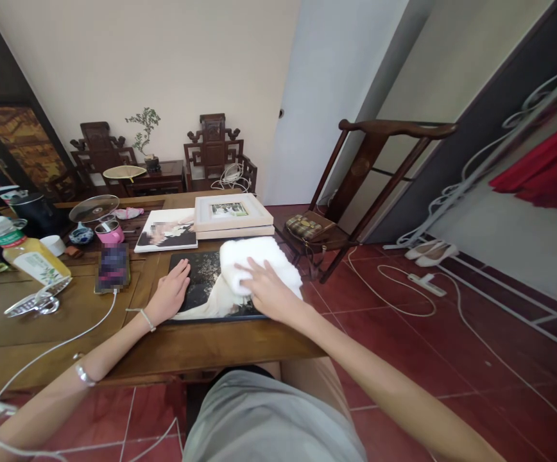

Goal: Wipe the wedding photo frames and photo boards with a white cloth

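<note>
A dark photo panel (204, 276), printed with a pale flowing gown, lies flat at the table's front edge. My left hand (175, 289) rests open on its left edge, fingers stretched out. Over the panel's right part is a folded white towel (283, 256). My right hand (264, 285) grips this towel from above and presses it against the panel, hiding the surface below. Behind the panel are a lighter photo panel (165, 231) and white picture frames (233, 221) stacked up, the top one holding a small picture.
Left on the wooden table (163, 366) are a phone (112, 269) on a cable, a yellow bottle (35, 256), a pink cup (110, 232) and a metal-coloured hair clip (42, 301). A wooden chair (355, 173) with a plaid bag (303, 226) stands right. Cables (403, 311) cross the red floor.
</note>
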### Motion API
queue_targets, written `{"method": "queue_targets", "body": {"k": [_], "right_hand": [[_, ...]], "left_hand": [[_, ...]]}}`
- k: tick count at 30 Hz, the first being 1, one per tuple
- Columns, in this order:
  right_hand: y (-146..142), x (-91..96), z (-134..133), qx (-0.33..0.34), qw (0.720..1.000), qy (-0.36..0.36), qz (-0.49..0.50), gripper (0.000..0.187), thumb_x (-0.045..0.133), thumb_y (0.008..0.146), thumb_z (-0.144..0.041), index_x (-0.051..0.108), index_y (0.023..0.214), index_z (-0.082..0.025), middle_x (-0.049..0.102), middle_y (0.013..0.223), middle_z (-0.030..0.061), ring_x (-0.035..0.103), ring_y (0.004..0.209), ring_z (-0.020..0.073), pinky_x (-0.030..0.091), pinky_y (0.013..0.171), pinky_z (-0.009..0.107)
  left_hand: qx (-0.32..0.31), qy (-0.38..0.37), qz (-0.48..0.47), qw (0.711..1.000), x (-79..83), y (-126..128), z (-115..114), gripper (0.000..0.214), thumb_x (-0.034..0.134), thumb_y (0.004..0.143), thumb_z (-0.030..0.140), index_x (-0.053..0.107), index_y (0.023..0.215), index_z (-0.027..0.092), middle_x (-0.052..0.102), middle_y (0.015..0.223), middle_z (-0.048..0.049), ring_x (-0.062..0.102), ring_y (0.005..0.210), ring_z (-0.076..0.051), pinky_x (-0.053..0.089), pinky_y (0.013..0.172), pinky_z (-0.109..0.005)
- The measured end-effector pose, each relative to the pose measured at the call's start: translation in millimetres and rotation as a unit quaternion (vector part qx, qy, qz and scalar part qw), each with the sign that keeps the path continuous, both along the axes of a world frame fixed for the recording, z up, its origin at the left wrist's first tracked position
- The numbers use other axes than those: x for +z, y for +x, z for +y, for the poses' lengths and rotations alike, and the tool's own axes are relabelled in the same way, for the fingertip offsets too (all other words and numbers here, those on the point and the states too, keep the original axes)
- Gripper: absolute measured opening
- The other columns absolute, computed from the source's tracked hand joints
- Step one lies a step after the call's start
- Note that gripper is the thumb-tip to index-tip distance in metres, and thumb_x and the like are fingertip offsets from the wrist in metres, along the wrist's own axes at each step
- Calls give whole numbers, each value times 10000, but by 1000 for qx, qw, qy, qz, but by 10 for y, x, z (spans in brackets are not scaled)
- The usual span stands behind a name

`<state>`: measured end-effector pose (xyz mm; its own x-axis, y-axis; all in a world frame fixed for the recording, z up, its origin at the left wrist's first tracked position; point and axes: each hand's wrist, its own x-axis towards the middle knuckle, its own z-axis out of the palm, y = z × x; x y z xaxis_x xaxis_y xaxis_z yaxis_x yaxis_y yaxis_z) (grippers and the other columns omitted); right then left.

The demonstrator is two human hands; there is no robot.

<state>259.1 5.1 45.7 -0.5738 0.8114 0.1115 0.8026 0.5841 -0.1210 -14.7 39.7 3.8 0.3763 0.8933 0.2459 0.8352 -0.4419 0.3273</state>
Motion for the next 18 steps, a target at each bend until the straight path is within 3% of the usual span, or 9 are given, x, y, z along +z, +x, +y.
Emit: {"method": "queue_targets", "body": {"k": [4,8,11,14,18], "right_hand": [[98,8,-590,109,993,-25,25,495,423,606,29,720,950,-168,351,1498,47,130,1423,324,108,1121,611],[281,33,-743,210,974,-44,71,442,414,554,25,714,802,-186,442,1442,13,182,1420,257,106,1155,547],[392,26,-549,201,973,-36,109,455,381,549,45,689,784,-193,505,1391,19,237,1406,208,153,1160,512],[406,-9,-203,123,987,-24,100,455,375,589,53,681,836,-177,494,1399,62,263,1397,212,188,1153,492],[233,-31,311,7,999,-16,51,456,411,692,15,642,1065,-108,499,1372,174,282,1386,273,216,1119,522]], "left_hand": [[-1,10,-7,1000,-14,0,6,483,228,970,332,443,1355,134,355,1496,-120,282,1402,-209,297,1108,-432],[-7,14,-4,1000,-28,-7,17,473,239,969,328,446,1353,145,359,1495,-114,289,1400,-204,301,1108,-421],[-5,11,0,1000,-20,-4,8,470,239,971,315,437,1360,141,346,1501,-117,283,1402,-207,299,1105,-430],[0,5,1,1000,-10,2,-3,474,232,973,308,429,1366,131,337,1503,-127,278,1404,-213,305,1097,-443],[-3,6,2,1000,-2,4,-7,469,238,971,307,423,1369,143,347,1499,-127,281,1403,-207,314,1092,-443]]}}
